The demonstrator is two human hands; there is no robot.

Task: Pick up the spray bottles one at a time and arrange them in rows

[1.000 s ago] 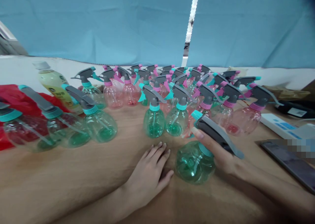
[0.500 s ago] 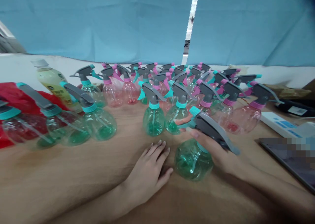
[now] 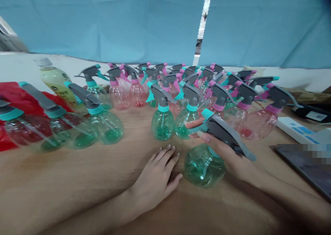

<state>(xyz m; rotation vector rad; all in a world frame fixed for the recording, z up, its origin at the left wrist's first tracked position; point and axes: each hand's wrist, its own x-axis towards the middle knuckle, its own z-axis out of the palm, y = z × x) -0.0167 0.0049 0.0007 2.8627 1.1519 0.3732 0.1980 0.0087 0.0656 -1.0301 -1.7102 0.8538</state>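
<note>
Wooden table (image 3: 64,180) before blue curtain (image 3: 103,21); I log many spray bottles crowded across far half. Right hand (image 3: 227,155) grasping green spray bottle (image 3: 204,164) by grey trigger head, bottle tilted, base on table near centre. Left hand (image 3: 157,180) released, flat, palm down on wood, just left of bottle, thumb close to its body. Drink bottle (image 3: 58,85) far left.

Right hand (image 3: 227,155) grips tilted green spray bottle (image 3: 204,164) by its grey trigger head; left hand (image 3: 157,180) flat on wooden table (image 3: 64,186), just beside bottle; pink and green bottles (image 3: 191,93) clustered behind.
</note>
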